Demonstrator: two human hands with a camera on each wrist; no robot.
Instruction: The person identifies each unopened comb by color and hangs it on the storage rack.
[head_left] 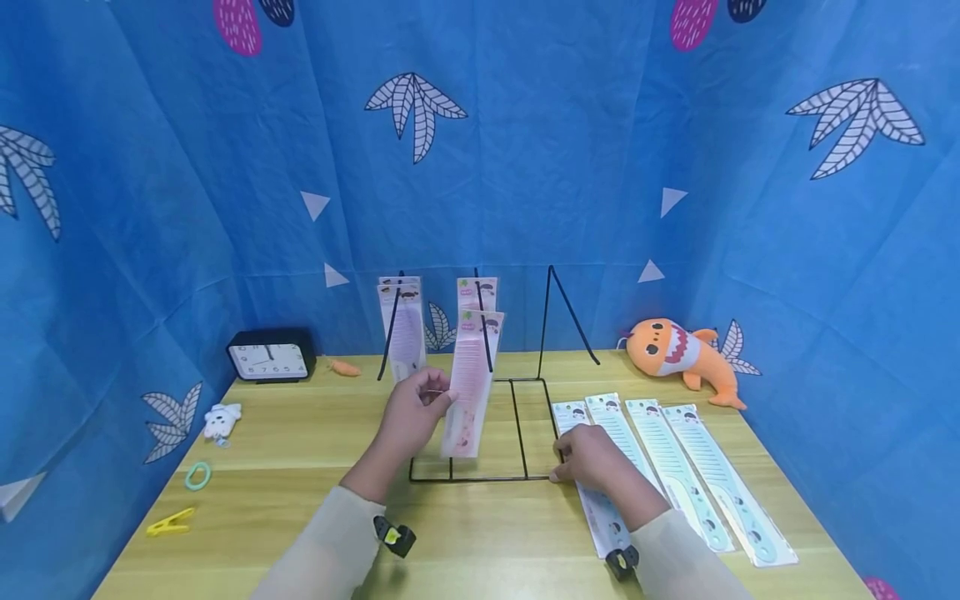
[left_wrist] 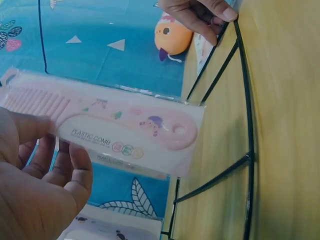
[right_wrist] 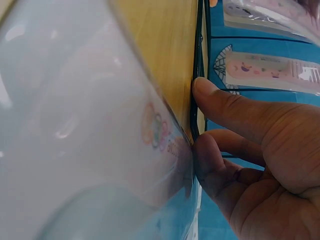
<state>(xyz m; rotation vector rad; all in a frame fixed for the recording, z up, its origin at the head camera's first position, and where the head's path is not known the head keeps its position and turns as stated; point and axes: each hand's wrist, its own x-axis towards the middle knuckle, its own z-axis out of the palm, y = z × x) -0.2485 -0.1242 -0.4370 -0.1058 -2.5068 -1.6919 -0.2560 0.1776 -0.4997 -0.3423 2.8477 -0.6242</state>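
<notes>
Pinching the pink comb pack is the left hand; the right hand pinches the black rack

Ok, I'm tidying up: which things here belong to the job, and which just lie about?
Likely job things:
black wire rack
bagged pink plastic combs
bagged purple combs
bagged pale-green combs

Seemingly lying about:
black rectangular clock
orange toy carrot
white animal toy
mint-green ring
yellow plastic clip
orange plush shark

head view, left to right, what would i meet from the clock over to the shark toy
Black rectangular clock, small orange carrot-shaped trinket, purple combs in clear packaging, pink combs in clear packaging, bare black wire hook, orange plush shark.
</notes>
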